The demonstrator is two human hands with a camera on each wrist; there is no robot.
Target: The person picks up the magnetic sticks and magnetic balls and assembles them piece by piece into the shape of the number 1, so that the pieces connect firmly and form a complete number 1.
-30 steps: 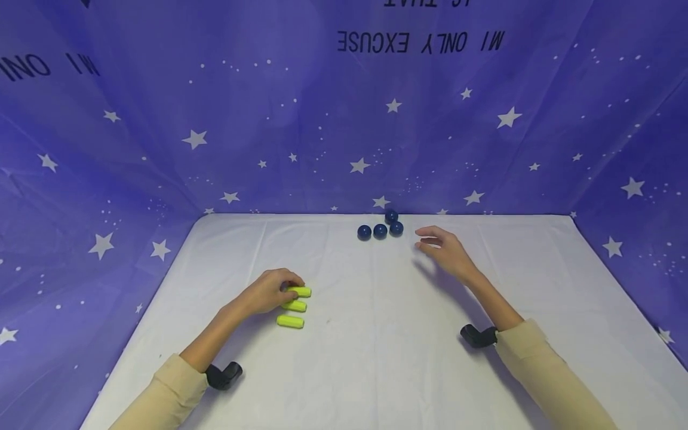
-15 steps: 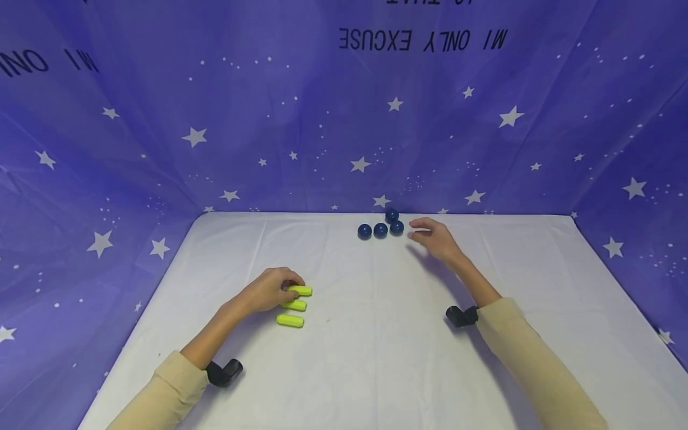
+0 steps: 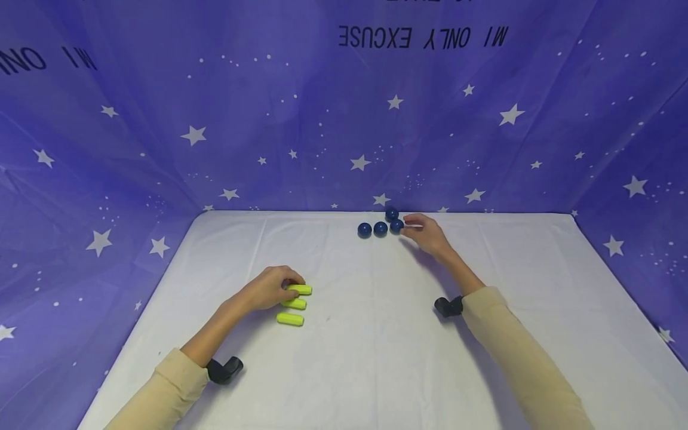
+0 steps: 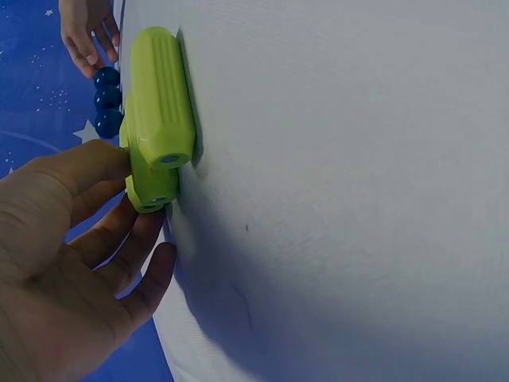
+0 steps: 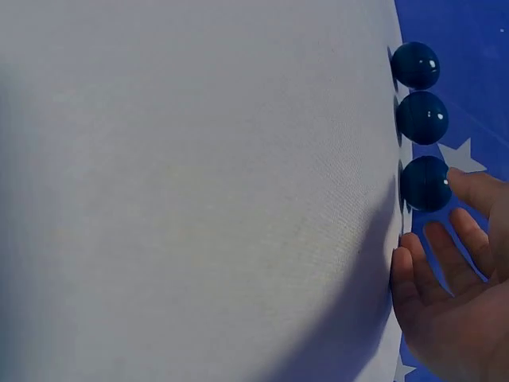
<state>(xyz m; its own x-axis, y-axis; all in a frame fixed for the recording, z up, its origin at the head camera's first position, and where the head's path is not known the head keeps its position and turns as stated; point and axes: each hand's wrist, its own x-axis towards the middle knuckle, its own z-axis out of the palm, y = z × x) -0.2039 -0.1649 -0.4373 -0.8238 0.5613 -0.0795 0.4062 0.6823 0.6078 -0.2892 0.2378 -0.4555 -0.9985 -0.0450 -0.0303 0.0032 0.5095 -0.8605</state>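
Observation:
Several short, ribbed yellow-green cylinders lie in a column on the white cloth: a far cylinder [image 3: 304, 289], a middle cylinder [image 3: 295, 304] and a near cylinder [image 3: 290, 319]. The left hand [image 3: 271, 288] pinches the far cylinder's left end between thumb and fingers; the left wrist view partly hides that grip behind the nearer cylinders. Several glossy dark blue balls sit at the back of the table. Closest to the right hand [image 3: 426, 234] is the rightmost ball [image 3: 396, 226]. The thumb overlaps this ball's edge in the right wrist view, with the other fingers spread and loosely bent.
To the left of that ball are a middle ball [image 3: 380, 229] and a left ball [image 3: 364, 230]. A back ball [image 3: 392, 214] sits behind, near the purple starry curtain [image 3: 301, 125]. White cloth [image 3: 365, 358] covers the table. Both wrists wear black camera mounts.
The right hand has moved left and slightly away from the person, from beside the balls to the rightmost one. The left hand stays at the far cylinder; the balls have not visibly moved.

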